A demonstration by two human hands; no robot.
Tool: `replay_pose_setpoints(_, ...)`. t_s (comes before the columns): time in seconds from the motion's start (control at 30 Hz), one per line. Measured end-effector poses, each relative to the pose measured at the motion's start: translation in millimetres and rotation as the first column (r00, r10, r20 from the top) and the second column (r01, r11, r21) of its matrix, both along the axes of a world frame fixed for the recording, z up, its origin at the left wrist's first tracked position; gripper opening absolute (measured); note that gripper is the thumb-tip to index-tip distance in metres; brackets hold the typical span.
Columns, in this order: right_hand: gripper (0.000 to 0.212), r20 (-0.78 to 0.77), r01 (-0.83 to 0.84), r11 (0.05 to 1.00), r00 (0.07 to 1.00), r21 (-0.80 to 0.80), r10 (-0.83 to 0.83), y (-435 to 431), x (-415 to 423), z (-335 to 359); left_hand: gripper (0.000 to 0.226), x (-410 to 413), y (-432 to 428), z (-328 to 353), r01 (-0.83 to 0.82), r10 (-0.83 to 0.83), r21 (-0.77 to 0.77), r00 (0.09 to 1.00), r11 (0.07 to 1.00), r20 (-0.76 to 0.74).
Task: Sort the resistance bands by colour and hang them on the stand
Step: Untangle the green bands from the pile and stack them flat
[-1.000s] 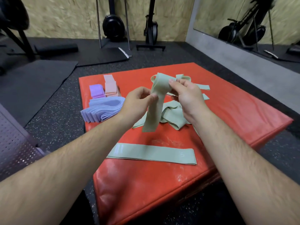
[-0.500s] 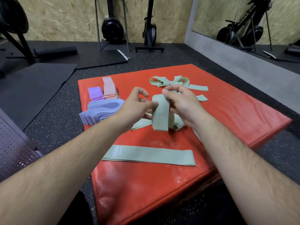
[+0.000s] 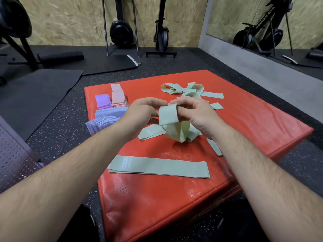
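My left hand (image 3: 141,113) and my right hand (image 3: 195,112) both pinch the top of a pale green resistance band (image 3: 168,116), folded over above the red mat (image 3: 253,123). Its lower end hangs onto a loose heap of green bands (image 3: 188,135). A flat green band (image 3: 159,166) lies near the mat's front edge. More tangled green bands (image 3: 181,89) lie at the back. On the left are a lavender stack (image 3: 106,119), a purple stack (image 3: 103,102) and a pink stack (image 3: 118,96).
The mat sits on dark speckled gym floor (image 3: 57,123). A perforated grey panel (image 3: 14,158) is at the left edge. Black floor mats (image 3: 35,89) and exercise machines (image 3: 120,32) stand behind, with a mirror (image 3: 262,23) at the right wall.
Both hands lowered the green band toward the mat and folded its top over; it hung longer and higher a second ago.
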State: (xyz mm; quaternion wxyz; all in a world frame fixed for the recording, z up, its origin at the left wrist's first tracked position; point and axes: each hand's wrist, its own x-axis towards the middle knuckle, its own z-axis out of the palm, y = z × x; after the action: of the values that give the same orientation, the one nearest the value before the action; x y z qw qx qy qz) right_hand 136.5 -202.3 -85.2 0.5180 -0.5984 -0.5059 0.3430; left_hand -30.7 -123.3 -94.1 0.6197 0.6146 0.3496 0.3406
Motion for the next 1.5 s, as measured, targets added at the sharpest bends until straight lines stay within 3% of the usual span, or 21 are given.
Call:
replay_pose_setpoints(0.07, 0.01, 0.059, 0.043, 0.999, 0.997, 0.005, -0.043, 1.6, 1.5, -1.6, 0.025, -1.9, -3.5, 1.1, -0.047, 0.062, 0.127, 0.991, 0.991, -0.122)
replay_pose_setpoints(0.1, 0.01, 0.107, 0.061, 0.998, 0.992, 0.001, -0.061, 3.2, 2.3, -2.6, 0.028, -2.6, -5.1, 1.2, -0.062, 0.097, 0.2, 0.981, 0.978, -0.169)
replay_pose_setpoints(0.17, 0.014, 0.207, 0.077, 0.997, 0.975, -0.006, -0.074, 6.2, 2.2, -4.4, 0.046, -3.5, -4.9, -0.1, -0.059, 0.097, 0.255, 0.985, 0.965, -0.141)
replay_pose_setpoints(0.23, 0.015, 0.259, 0.061, 0.998, 0.964, -0.01, -0.056, 8.8, 1.1, -6.3, 0.049, -4.2, -4.7, -0.2, -0.015, 0.039, 0.28, 0.996, 0.96, -0.077)
replay_pose_setpoints(0.37, 0.013, 0.343, -0.015, 0.998, 0.939, -0.058, 0.034, 11.2, 0.9, -16.2, 0.021, -6.2, -4.7, -1.9, -0.038, 0.086, 0.406, 0.991, 0.913, -0.101)
replay_pose_setpoints(0.5, 0.014, 0.41, -0.032, 0.999, 0.911, -0.04, 0.046, 9.7, -3.0, -19.7, 0.012, -9.2, -1.2, -2.7, -0.071, 0.137, 0.425, 0.983, 0.902, -0.126)
replay_pose_setpoints(0.7, 0.022, 0.274, -0.11, 0.989, 0.953, -0.094, 0.132, 5.1, -2.7, -15.0, 0.015, -15.5, 10.4, -4.0, -0.21, 0.253, 0.307, 0.961, 0.928, -0.11)
replay_pose_setpoints(0.97, 0.037, 0.408, -0.101, 0.966, 0.892, -0.237, 0.194, -9.8, 13.5, -15.9, 0.023, -37.4, 26.9, -7.9, -0.314, 0.328, 0.179, 0.943, 0.932, -0.057)
replay_pose_setpoints(1.1, 0.036, 0.57, -0.029, 0.953, 0.795, -0.302, 0.205, -19.9, 22.3, -16.6, 0.023, -49.2, 23.4, -7.2, -0.325, 0.338, 0.169, 0.94, 0.93, -0.051)
replay_pose_setpoints(1.3, 0.032, 0.69, 0.037, 0.917, 0.671, -0.397, 0.271, -42.9, 42.7, -23.1, 0.016, -64.3, 2.6, -4.7, -0.336, 0.341, 0.109, 0.939, 0.935, -0.033)
replay_pose_setpoints(1.4, 0.028, 0.673, 0.05, 0.913, 0.692, -0.404, 0.26, -54.2, 52.2, -26.9, 0.01, -71.0, -6.7, -7.0, -0.328, 0.336, 0.111, 0.94, 0.938, -0.058)
replay_pose_setpoints(1.5, 0.018, 0.59, 0.029, 0.935, 0.782, -0.353, 0.199, -64.0, 57.2, -28.2, 0.011, -79.7, -8.0, -14.0, -0.321, 0.332, 0.114, 0.939, 0.94, -0.093)
